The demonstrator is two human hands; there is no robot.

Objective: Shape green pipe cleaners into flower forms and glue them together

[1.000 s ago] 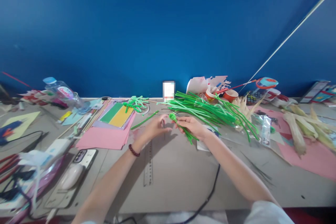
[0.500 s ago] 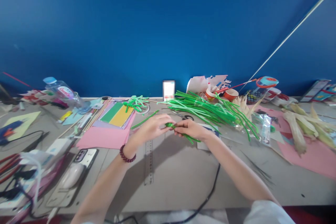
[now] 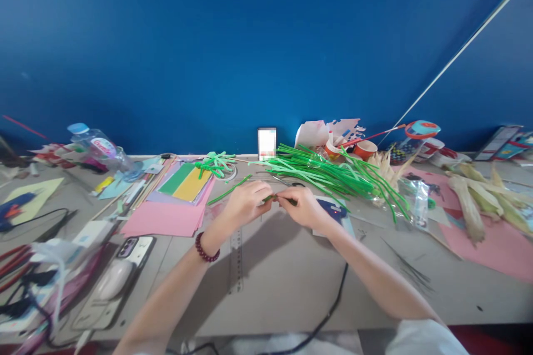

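Both hands meet above the middle of the table. My left hand (image 3: 248, 203), with a dark bead bracelet (image 3: 207, 248) on its wrist, pinches a green pipe cleaner (image 3: 268, 198), only a bit of which shows. Fingertip to fingertip with it, my right hand (image 3: 300, 203) is closed on the same green piece, most of it hidden by the fingers. Behind the hands lies a big bundle of green pipe cleaners (image 3: 333, 175). A single green pipe cleaner (image 3: 229, 189) rests on the table left of them, near a bent green clump (image 3: 216, 163).
A clear ruler (image 3: 236, 263) lies below the left hand. Beside the right wrist is a blue glue gun (image 3: 331, 208); a black cable (image 3: 333, 305) runs toward the front edge. Pink paper (image 3: 166, 216) is at left, a phone (image 3: 137, 247) nearer me, corn husks (image 3: 470, 208) at right.
My fingers have closed in further over the green piece, and its tail below the right hand no longer shows. The right hand has shifted slightly, uncovering more of the glue gun.
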